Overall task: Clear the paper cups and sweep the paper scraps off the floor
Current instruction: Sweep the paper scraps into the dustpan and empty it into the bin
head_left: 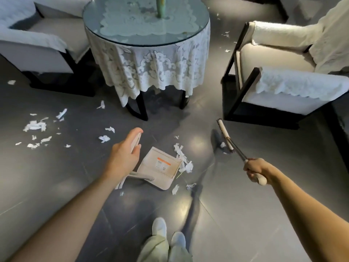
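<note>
head | worn high, faces forward and down | floor (56, 186) near, round table (147, 37) ahead

Lace-draped round table (151, 72), dark floor (56, 186)

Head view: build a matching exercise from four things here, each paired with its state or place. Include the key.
Things:
1. dustpan
2. broom
3. round table
4. paper scraps

States or places:
A. draped with a lace cloth
B. scattered on the floor
C. gripped by the right hand
D. handle held by the left hand

Pairs: 1-D, 2-C, 3-A, 4-B
</note>
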`<action>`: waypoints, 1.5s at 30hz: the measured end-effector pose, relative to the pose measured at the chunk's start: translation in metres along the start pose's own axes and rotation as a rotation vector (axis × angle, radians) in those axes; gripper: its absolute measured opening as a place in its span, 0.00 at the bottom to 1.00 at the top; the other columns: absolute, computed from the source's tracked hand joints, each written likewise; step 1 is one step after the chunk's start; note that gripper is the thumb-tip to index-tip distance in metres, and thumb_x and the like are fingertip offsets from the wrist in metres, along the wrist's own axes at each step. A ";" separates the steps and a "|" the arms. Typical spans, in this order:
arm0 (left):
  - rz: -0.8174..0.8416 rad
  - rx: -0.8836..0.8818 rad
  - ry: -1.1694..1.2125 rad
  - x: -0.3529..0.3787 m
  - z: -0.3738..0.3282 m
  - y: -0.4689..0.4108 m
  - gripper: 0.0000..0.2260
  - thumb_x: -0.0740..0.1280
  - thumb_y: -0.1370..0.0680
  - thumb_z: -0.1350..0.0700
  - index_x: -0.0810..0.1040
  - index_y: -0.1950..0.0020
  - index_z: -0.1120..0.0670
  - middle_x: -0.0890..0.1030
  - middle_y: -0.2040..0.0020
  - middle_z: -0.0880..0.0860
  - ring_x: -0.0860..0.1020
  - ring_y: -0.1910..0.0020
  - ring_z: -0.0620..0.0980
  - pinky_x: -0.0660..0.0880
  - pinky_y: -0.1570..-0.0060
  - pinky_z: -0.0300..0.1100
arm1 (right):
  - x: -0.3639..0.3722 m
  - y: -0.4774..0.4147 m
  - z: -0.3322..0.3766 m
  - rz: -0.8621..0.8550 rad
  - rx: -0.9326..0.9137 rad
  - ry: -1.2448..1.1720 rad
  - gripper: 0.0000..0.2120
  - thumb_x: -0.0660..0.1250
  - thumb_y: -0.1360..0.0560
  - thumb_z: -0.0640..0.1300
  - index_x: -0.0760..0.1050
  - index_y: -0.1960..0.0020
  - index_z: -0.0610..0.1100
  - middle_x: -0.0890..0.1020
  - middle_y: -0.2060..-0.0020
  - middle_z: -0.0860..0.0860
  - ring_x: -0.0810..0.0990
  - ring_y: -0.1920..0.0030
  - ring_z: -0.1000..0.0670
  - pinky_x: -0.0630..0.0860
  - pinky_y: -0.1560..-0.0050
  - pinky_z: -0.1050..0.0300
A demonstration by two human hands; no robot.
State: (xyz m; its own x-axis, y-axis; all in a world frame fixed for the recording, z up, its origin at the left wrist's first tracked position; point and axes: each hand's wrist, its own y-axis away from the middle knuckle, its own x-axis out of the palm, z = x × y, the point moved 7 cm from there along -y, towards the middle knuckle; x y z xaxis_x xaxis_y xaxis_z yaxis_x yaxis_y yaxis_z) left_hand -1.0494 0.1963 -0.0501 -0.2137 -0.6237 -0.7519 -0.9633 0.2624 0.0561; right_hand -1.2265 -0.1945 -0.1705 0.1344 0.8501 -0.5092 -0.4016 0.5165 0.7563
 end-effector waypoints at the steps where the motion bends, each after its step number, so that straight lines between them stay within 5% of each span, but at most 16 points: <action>1: -0.004 0.000 -0.007 0.000 0.004 0.003 0.17 0.62 0.22 0.60 0.70 0.35 0.46 0.71 0.66 0.50 0.74 0.60 0.59 0.71 0.58 0.44 | 0.004 -0.011 -0.002 0.003 0.013 0.008 0.05 0.58 0.24 0.31 0.72 0.52 0.34 0.73 0.72 0.42 0.71 0.79 0.50 0.70 0.79 0.62; 11: -0.029 -0.026 -0.077 -0.029 0.042 0.043 0.17 0.63 0.23 0.61 0.71 0.35 0.49 0.77 0.58 0.55 0.71 0.62 0.58 0.65 0.60 0.41 | 0.114 0.013 -0.001 0.275 0.071 -0.129 0.08 0.56 0.24 0.31 0.71 0.60 0.37 0.70 0.80 0.48 0.68 0.80 0.53 0.68 0.78 0.63; 16: -0.014 0.005 -0.081 -0.050 0.059 0.062 0.18 0.64 0.23 0.63 0.72 0.34 0.51 0.73 0.61 0.55 0.68 0.63 0.55 0.63 0.59 0.40 | 0.145 0.067 -0.006 0.344 0.133 -0.275 0.08 0.54 0.21 0.32 0.71 0.49 0.40 0.68 0.79 0.48 0.67 0.82 0.55 0.67 0.82 0.66; 25: 0.032 0.022 -0.026 -0.116 0.142 0.102 0.18 0.63 0.22 0.61 0.71 0.33 0.49 0.79 0.53 0.61 0.74 0.55 0.64 0.67 0.55 0.44 | 0.211 0.179 -0.040 0.109 0.020 -0.281 0.22 0.55 0.23 0.29 0.67 0.33 0.45 0.68 0.76 0.47 0.65 0.82 0.53 0.65 0.82 0.66; 32: 0.052 0.056 -0.034 -0.182 0.209 0.132 0.17 0.63 0.22 0.60 0.71 0.34 0.47 0.75 0.61 0.58 0.71 0.63 0.58 0.65 0.59 0.42 | 0.284 0.233 -0.064 0.035 0.069 -0.359 0.07 0.53 0.21 0.32 0.69 0.49 0.35 0.69 0.74 0.45 0.67 0.79 0.50 0.67 0.80 0.63; 36: 0.084 0.039 -0.039 -0.198 0.248 0.142 0.17 0.63 0.22 0.59 0.70 0.36 0.45 0.77 0.60 0.61 0.73 0.61 0.61 0.69 0.58 0.44 | 0.339 0.247 -0.059 0.116 0.179 -0.555 0.12 0.54 0.23 0.30 0.64 0.64 0.40 0.67 0.82 0.48 0.65 0.84 0.53 0.63 0.83 0.66; 45: 0.149 -0.014 -0.076 -0.199 0.285 0.121 0.16 0.63 0.22 0.57 0.70 0.36 0.43 0.76 0.62 0.59 0.74 0.62 0.63 0.73 0.57 0.50 | 0.377 0.248 0.001 0.170 0.182 -0.597 0.07 0.54 0.23 0.31 0.68 0.57 0.38 0.67 0.78 0.48 0.64 0.83 0.54 0.63 0.81 0.67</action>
State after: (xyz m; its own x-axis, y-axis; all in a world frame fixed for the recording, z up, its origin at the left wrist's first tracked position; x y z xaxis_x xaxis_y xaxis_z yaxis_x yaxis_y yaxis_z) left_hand -1.0770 0.5615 -0.0810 -0.3421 -0.5213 -0.7818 -0.9241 0.3373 0.1794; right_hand -1.2746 0.2541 -0.1749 0.5844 0.8054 -0.0995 -0.3089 0.3341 0.8905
